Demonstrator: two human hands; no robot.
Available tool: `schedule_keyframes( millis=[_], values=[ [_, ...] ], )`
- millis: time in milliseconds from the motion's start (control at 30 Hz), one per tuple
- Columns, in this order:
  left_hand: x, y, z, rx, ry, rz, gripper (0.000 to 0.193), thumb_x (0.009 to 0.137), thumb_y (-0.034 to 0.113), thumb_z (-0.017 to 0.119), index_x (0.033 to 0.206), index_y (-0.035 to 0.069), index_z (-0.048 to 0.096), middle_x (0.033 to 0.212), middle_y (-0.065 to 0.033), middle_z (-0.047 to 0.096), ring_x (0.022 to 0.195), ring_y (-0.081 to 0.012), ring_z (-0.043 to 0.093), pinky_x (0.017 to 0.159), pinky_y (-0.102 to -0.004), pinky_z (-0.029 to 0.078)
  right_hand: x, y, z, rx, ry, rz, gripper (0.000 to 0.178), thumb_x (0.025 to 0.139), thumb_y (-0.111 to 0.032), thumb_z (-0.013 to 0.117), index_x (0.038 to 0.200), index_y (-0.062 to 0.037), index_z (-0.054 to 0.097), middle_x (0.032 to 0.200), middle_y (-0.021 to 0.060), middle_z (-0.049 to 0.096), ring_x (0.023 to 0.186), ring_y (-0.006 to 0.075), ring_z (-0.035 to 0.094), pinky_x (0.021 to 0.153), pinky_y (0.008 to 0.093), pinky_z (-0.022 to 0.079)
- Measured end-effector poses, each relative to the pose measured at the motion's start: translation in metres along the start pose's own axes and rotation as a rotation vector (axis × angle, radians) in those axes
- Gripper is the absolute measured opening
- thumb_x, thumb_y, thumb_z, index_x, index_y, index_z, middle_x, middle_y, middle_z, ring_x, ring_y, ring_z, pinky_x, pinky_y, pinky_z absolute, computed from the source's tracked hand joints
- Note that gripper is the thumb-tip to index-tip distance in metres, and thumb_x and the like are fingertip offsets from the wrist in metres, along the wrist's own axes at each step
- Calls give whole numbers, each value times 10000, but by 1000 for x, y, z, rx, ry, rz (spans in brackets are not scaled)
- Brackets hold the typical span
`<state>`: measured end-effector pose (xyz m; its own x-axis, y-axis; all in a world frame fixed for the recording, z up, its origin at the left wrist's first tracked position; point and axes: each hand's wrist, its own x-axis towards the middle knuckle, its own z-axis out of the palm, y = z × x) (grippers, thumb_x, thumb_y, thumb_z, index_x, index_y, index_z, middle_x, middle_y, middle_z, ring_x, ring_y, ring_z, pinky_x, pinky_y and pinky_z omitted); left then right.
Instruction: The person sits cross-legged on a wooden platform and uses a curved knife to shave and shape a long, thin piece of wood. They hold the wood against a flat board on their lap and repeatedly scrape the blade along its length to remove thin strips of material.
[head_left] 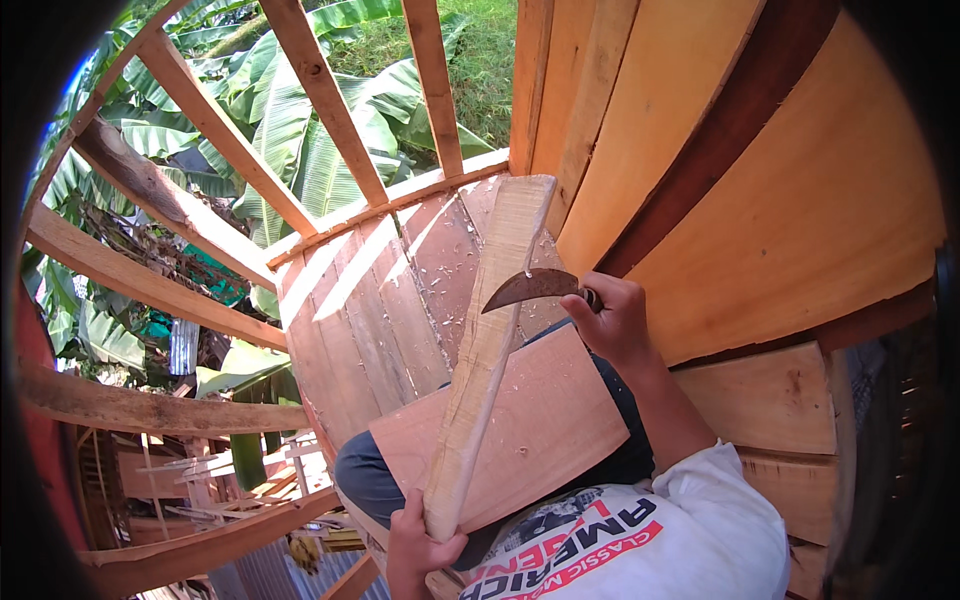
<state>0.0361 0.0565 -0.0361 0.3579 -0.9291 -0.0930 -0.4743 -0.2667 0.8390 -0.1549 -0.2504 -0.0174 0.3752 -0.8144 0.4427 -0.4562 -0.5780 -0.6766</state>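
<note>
A long pale strip of wood [480, 340] slants away from me, its near end over a flat rectangular board [545, 415] that lies across my lap. My left hand [420, 545] is closed round the near end of the strip. In my right hand [615, 315] is a knife with a curved, dark, rust-tinted blade [530, 288]; the fingers wrap its handle. The blade crosses over the right edge of the strip, about midway along, tip to the left. A small light shaving shows at the blade's upper edge.
Wood shavings are scattered on the plank floor [390, 300]. Upright wooden slats [325, 100] form an open railing ahead and left, with banana leaves [290, 140] beyond. A wall of broad wooden boards [790, 230] rises close on the right.
</note>
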Motion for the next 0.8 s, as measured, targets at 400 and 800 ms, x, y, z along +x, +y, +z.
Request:
schedule_keyframes(
  millis=[400, 800],
  values=[
    [8, -8, -2, -37, 18, 4, 385, 557, 109, 657, 887, -2, 492, 596, -94, 509, 497, -157, 534, 506, -280, 445, -19, -21, 17, -68, -169, -613, 525, 799, -476, 699, 575, -42, 506, 469, 92, 439, 408, 243, 479, 409, 317, 367],
    [9, -9, -1, 43, -29, -11, 374, 556, 112, 663, 862, 5, 478, 597, -98, 511, 499, -181, 555, 512, -280, 444, -8, 13, 20, 131, -16, 57, 516, 771, -506, 711, 570, -83, 494, 493, 57, 434, 436, 212, 510, 427, 321, 399]
  ],
)
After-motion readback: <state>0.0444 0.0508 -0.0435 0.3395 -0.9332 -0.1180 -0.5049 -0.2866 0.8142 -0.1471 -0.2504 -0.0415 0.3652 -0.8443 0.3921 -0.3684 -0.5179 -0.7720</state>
